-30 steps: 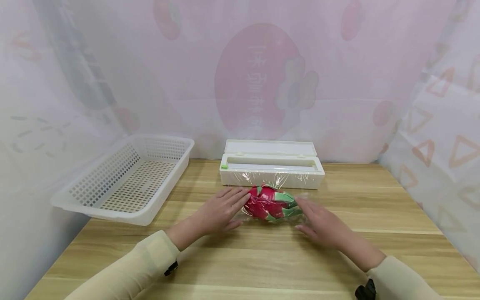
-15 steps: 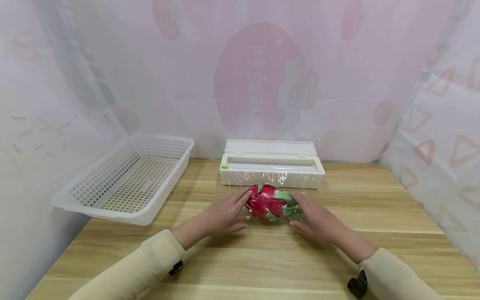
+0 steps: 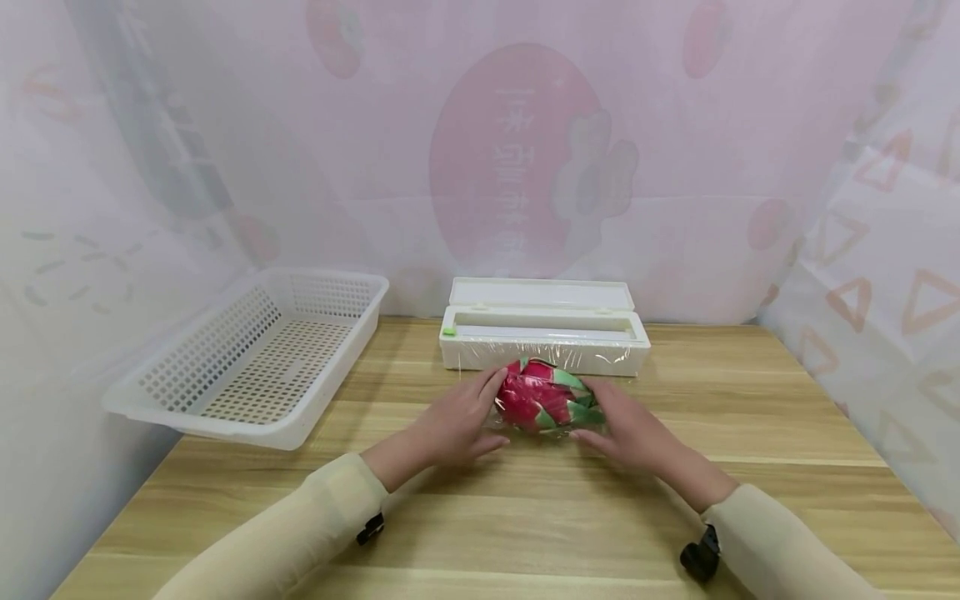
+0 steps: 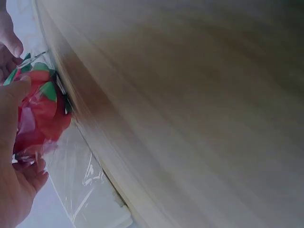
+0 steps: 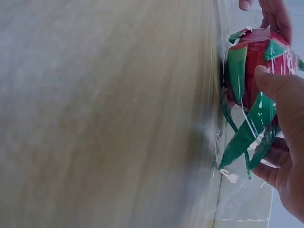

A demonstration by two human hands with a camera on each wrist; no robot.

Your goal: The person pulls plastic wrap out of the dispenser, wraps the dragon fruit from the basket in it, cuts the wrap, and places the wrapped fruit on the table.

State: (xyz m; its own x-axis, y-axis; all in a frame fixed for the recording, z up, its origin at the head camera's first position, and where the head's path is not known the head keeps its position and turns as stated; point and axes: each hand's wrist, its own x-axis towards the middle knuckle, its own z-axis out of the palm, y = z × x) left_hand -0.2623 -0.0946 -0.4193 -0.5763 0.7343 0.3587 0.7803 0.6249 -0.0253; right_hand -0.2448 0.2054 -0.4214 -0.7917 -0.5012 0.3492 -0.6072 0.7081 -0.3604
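Mid-bench, just in front of the cling-film dispenser point(image 3: 543, 333), my two hands cup the dragon fruit point(image 3: 542, 397) from either side. Left hand point(image 3: 448, 425): fingers curled around the fruit's left end, thumb low on the near side. Right hand point(image 3: 630, 429): fingers curled around the green-tipped right end, pinching film against the scales (the right wrist view shows the thumb pressed on a green leaf).

Handling, as I judge it: the fruit looks like a model, firm enough to squeeze and probably light, but the film point(image 5: 240, 190) around it is thin, slick and clingy, and would tear or bunch if dragged. The green scales stick out and look bendable, so the rounded red body is the better hold, not the tips.

Around: a sheet of film runs from the dispenser's slot down under the fruit, so it seems joined to the roll. The dispenser's lid stands open behind, touching or nearly touching the fruit's far side. White perforated basket point(image 3: 255, 358) sits well apart at far left. Wooden bench point(image 3: 525, 517) is bare on the near side.
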